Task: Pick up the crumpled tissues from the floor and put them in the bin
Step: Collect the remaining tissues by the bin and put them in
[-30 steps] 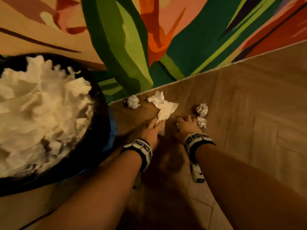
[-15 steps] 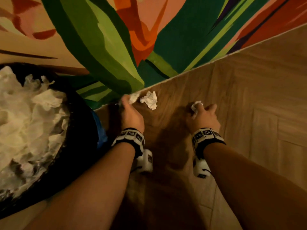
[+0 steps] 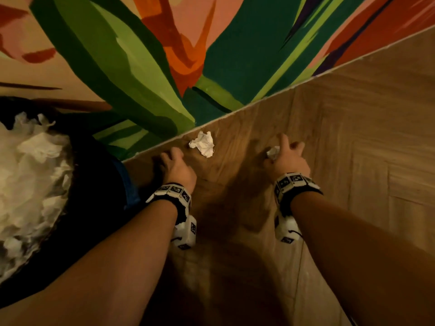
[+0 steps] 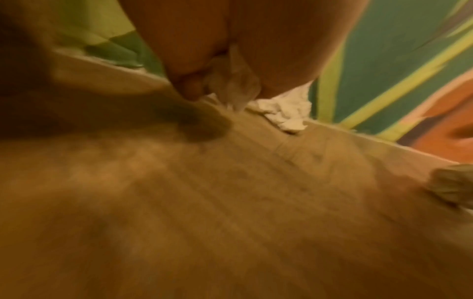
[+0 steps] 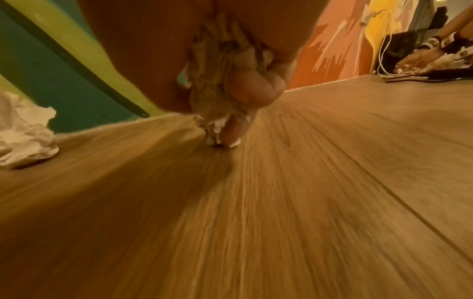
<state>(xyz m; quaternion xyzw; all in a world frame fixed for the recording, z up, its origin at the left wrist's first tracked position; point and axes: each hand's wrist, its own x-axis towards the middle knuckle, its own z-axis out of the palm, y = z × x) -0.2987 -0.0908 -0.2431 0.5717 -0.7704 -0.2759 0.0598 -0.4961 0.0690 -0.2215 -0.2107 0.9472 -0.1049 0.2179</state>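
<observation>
Here, crumpled tissue (image 3: 203, 143), no clear axis.

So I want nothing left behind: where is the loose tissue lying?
In the head view the loose tissue lies on the wood floor beside the painted wall, between the left hand and right hand.

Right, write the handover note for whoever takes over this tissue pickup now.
Left hand: low over the wooden floor, gripping a crumpled white tissue.
Right hand: gripping a wad of crumpled white tissues.
One loose crumpled white tissue lies on the floor between the hands, by the painted wall.
The round black bin, heaped with white tissues, is on the left.
Left to do: drop both handfuls in the bin, then collect the loose one.
</observation>
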